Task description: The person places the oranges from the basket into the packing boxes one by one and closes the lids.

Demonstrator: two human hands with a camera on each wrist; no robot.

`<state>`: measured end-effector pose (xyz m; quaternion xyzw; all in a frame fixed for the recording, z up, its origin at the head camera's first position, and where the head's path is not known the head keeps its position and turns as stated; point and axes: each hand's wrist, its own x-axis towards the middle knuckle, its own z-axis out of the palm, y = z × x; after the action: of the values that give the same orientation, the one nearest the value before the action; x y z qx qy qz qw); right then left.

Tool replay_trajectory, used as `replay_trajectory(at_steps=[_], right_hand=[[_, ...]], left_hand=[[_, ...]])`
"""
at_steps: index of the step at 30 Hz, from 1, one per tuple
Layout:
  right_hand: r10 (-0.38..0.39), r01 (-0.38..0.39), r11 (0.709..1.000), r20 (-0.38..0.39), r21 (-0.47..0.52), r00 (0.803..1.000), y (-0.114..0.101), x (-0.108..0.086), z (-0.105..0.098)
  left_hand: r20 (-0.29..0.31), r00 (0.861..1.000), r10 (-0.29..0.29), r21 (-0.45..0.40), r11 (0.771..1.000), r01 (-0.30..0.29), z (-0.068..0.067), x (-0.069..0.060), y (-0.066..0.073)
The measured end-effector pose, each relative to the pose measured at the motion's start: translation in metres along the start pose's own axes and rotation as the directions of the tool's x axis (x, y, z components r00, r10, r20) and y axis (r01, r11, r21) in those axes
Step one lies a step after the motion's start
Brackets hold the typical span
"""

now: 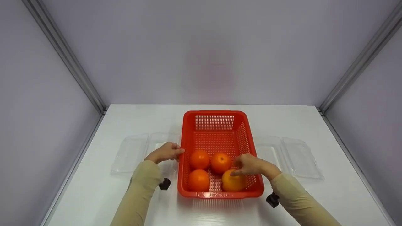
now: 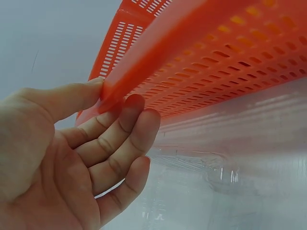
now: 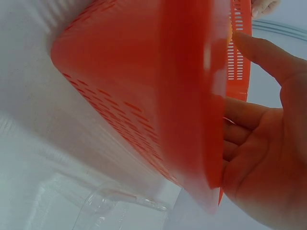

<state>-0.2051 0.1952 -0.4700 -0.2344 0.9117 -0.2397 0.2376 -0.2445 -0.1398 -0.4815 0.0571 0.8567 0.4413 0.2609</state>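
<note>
In the head view, a red plastic basket (image 1: 220, 195) holds three oranges (image 1: 199, 180) and a yellower, orange-like round fruit (image 1: 235, 183) in its near half. My left hand (image 1: 167, 152) pinches the basket's left rim, thumb above and fingertips below, as the left wrist view also shows (image 2: 96, 139). Over the right rim reaches my right hand (image 1: 249, 164), with its fingers spread above the yellower fruit. Its thumb is at that fruit's top; whether it touches cannot be told. In the right wrist view, the basket wall hides the fingertips of my right hand (image 3: 268, 143).
Clear plastic clamshell boxes lie opened flat on the white table (image 1: 213, 216), one left (image 1: 132, 152) and one right (image 1: 298, 155) of the basket. Pale walls enclose the table at the back and sides. A dark wrist camera (image 1: 273, 200) hangs below the right forearm.
</note>
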Motion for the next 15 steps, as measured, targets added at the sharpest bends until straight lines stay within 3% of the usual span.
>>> replay_trajectory(at_steps=[8, 15], right_hand=[[0.050, -0.048, 0.998, 0.037, -0.047, 0.998, -0.006, 0.000, 0.009], [0.100, -0.096, 0.991, 0.042, -0.097, 0.994, -0.010, 0.001, 0.012]], left_hand=[[0.019, 0.999, 0.039, 0.051, 0.998, -0.040, -0.001, 0.002, -0.003], [0.006, 1.000, 0.013, 0.044, 0.999, -0.014, -0.001, 0.001, 0.001]])
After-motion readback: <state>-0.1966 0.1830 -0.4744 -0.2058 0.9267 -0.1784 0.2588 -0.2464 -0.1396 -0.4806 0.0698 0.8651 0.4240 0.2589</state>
